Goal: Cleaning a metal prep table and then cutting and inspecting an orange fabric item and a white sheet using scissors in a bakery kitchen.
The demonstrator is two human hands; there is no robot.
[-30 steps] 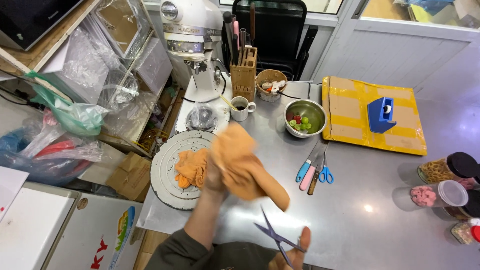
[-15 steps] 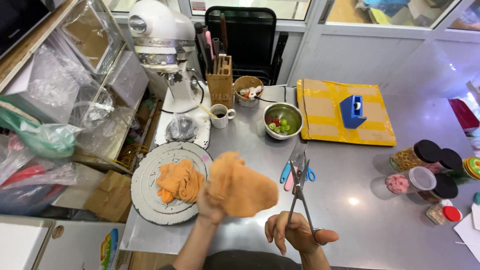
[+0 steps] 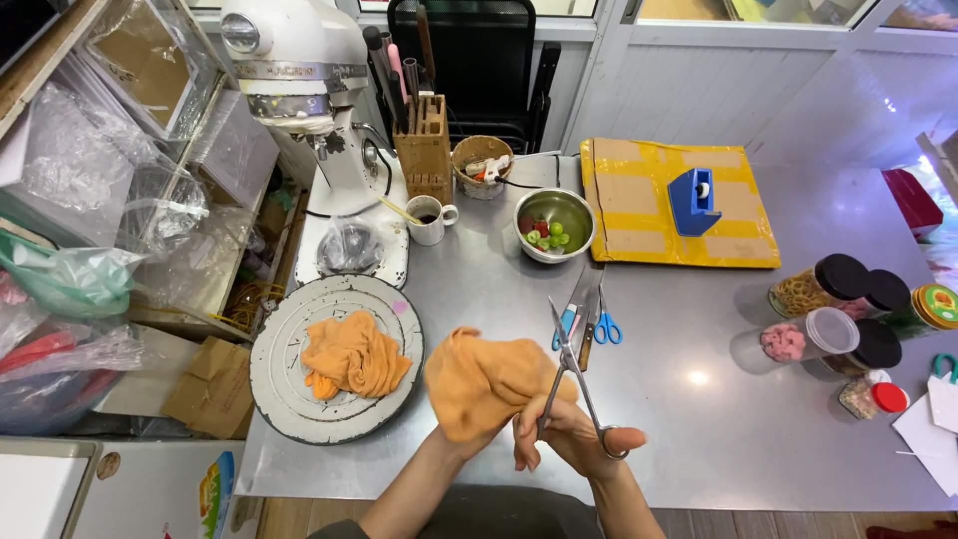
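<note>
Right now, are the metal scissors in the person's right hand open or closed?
Open. The two blades of the metal scissors spread apart into a narrow V above the right hand, next to the crumpled orange cloth.

Lidded jars (image 3: 833,319) right; clear bags (image 3: 90,180) left.

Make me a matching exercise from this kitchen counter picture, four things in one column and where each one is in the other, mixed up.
Things:
1. scissors
2. orange cloth
3. green grapes
4. blue tape dispenser

Places:
A. in the steel bowl
B. in the left hand
C. on the yellow taped cardboard
D. in the right hand

Pairs: 1-D, 2-B, 3-A, 4-C
</note>
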